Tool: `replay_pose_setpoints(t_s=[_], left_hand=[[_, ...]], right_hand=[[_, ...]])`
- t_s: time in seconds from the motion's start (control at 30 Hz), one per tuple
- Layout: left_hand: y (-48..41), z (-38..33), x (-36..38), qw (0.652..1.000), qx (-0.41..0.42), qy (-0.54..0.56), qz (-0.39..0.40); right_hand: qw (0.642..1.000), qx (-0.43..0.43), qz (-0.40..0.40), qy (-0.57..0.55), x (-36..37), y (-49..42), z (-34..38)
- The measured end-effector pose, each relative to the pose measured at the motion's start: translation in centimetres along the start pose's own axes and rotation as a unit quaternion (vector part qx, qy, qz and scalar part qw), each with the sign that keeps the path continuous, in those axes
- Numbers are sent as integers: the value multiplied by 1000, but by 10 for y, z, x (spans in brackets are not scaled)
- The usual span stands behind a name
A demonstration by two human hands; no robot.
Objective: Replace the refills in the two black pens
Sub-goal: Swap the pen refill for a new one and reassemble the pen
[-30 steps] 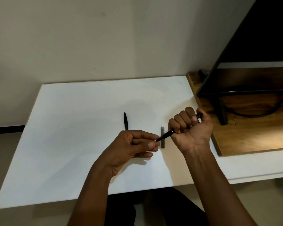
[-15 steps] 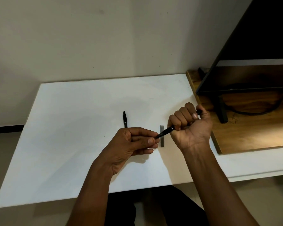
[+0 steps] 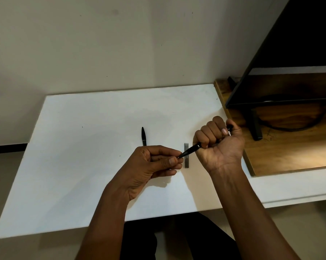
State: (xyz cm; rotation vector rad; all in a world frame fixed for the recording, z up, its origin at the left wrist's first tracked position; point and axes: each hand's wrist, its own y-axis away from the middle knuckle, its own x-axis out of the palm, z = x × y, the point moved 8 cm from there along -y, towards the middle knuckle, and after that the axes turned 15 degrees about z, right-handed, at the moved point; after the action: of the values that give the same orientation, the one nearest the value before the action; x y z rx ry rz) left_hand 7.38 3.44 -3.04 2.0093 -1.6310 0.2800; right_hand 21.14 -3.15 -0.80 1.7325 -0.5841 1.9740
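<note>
While our right hand [image 3: 219, 145] wraps the barrel of one black pen [image 3: 191, 151] in a closed fist, our left hand [image 3: 154, 166] meets its tip, thumb and forefinger pressed together there, holding the pen in the air just above the white table [image 3: 83, 166]. Whether those fingertips pinch the tip section or a bare refill end we cannot tell; it is too small. We judge that we are on the first pen, loosening or drawing out its front end. The second black pen [image 3: 143, 136] lies on the table beyond our left hand, apart from it and untouched. A narrow grey strip [image 3: 186, 156], perhaps the spare refills, lies flat between our hands, under the held pen. Next we need a firm counter-twist or straight pull at the tip, keeping the barrel steady so no small part drops.
</note>
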Motion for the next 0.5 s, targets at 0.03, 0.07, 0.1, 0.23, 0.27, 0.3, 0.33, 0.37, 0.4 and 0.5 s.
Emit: replay_pose_setpoints(t_s=[0.03,0.07,0.1,0.23,0.27,0.3,0.33,0.37,0.4,0.5], left_hand=[[0,0,0,1000,0,0,0],[0,0,0,1000,1,-1,0],[0,0,0,1000,1,-1,1],[-1,1,0,1000,1,-6,3],[-1,1,-1,1000,2,-8,2],[-1,1,-2,1000,3,-10,1],[-2,1,-2,1000,4,-11,1],[-2,2,-3,1000,4,-11,0],[-2,2,-3,1000,3,-11,1],[0,-1,-4,1000,7,-15,-11]], right_hand=[[1000,0,0,-3,0,0,0],[1000,0,0,-5,0,0,0],[1000,0,2,-6,0,0,0],[1000,5,7,-8,1,0,0],[1000,7,8,-9,1,0,0],[1000,10,6,-9,0,0,-1],[1000,11,5,-9,0,0,-2],[1000,12,4,-9,-1,0,-2],[1000,12,5,-10,0,1,-2],[1000,15,-16,7,-4,2,-2]])
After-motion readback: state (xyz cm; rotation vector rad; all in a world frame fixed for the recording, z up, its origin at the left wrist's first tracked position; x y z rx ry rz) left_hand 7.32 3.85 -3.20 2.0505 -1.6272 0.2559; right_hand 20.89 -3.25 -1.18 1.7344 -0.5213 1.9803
